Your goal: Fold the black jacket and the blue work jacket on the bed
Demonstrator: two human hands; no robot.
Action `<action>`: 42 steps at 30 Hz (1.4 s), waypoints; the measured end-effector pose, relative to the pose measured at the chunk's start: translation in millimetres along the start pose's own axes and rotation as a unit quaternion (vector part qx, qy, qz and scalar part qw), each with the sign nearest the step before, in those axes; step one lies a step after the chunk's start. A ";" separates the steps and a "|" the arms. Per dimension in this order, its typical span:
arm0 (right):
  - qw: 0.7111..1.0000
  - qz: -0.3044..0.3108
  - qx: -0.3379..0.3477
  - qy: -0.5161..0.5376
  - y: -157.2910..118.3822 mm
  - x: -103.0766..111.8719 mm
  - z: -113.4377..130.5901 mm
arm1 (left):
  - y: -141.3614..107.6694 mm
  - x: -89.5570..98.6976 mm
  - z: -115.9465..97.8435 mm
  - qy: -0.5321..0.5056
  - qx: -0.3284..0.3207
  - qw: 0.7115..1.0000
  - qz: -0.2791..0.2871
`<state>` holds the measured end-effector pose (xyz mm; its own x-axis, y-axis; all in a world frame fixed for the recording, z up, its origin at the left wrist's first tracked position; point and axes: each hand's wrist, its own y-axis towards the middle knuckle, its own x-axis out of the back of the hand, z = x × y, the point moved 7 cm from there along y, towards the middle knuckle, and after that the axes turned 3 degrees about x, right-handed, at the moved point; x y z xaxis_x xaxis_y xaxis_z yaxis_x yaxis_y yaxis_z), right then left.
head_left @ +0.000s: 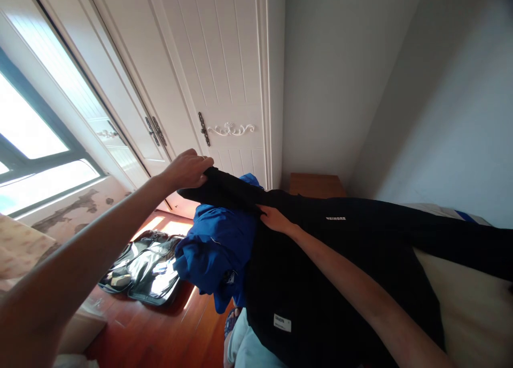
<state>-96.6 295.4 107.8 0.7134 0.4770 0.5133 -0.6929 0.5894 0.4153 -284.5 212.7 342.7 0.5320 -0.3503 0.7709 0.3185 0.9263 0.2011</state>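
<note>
Bare left forearm [86, 247] right up close, running from the lower-left corner to the left hand [191, 169], and that hand has the far left end of a black garment [280, 282] pinched between thumb and fingers! Across to the right hand [276, 220], and it's gripping too, fingers closed on the same black cloth further in, so a narrow stretch of fabric spans the two grips. And look where the rest lies: from the right hand it spreads broadly to the right, beneath the right forearm, over a pale bed surface [465, 317], one long sleeve [452, 239] reaching the right edge. White lettering [335, 219] shows beyond the right hand; a white label [282, 322] sits lower down. Just below the stretched section, a bunched blue garment [220, 245]; what supports it, I can't tell! Well apart, an open suitcase [156, 277] rests on the reddish wooden floor [140, 336], near a white wardrobe [224, 68].
</note>
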 end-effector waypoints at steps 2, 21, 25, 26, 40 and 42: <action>0.999 -0.035 0.000 -0.014 4.7 8.9 12.5 | 0.8 6.6 4.6 -0.058 0.015 0.998 -0.027; 0.995 0.042 0.053 0.067 142.0 8.0 79.9 | -113.1 -60.1 9.7 -0.606 0.455 0.650 -0.059; 0.982 0.065 0.006 0.178 139.7 9.9 74.0 | -111.4 -72.4 -89.8 -0.732 0.380 0.560 0.083; 0.975 0.068 -0.002 0.210 138.9 10.7 74.2 | -105.1 -73.4 -109.6 -0.763 0.365 0.528 0.081; 0.902 0.004 -0.065 0.427 135.2 35.4 70.5 | -61.8 -101.5 -86.1 -0.776 0.470 0.359 -0.221; 0.900 -0.009 -0.065 0.432 136.0 39.3 68.6 | -59.3 -99.0 -76.7 -0.776 0.444 0.374 -0.246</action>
<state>-169.9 349.6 235.9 0.5794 0.7614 -0.2907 -0.7018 0.6475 0.2971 -295.8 181.8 208.1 -0.7359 -0.6443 -0.2083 -0.6744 0.7248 0.1407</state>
